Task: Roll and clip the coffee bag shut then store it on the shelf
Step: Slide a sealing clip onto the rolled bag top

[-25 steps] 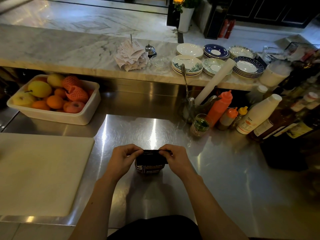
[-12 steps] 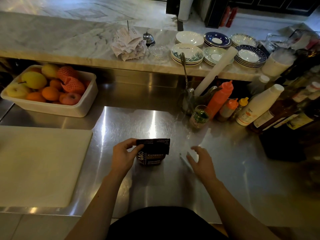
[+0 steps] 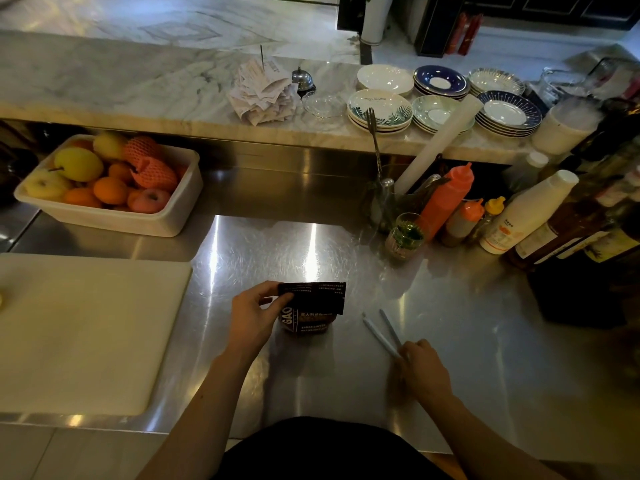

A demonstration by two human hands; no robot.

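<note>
A small dark coffee bag stands on the steel counter, its top folded over into a flat flap. My left hand pinches the left end of that folded flap. To the right of the bag lies a long white bag clip, its two thin arms spread in a narrow V on the counter. My right hand is closed on the near, hinged end of the clip, slightly blurred.
A white cutting board covers the counter's left. A white tub of fruit sits behind it. Sauce bottles, a glass and dark bottles crowd the right. Stacked plates and receipts sit on the marble ledge.
My right hand let go of the bag's top, swept right and down across the counter, and closed on the end of the white clip. My left hand alone holds the fold.
</note>
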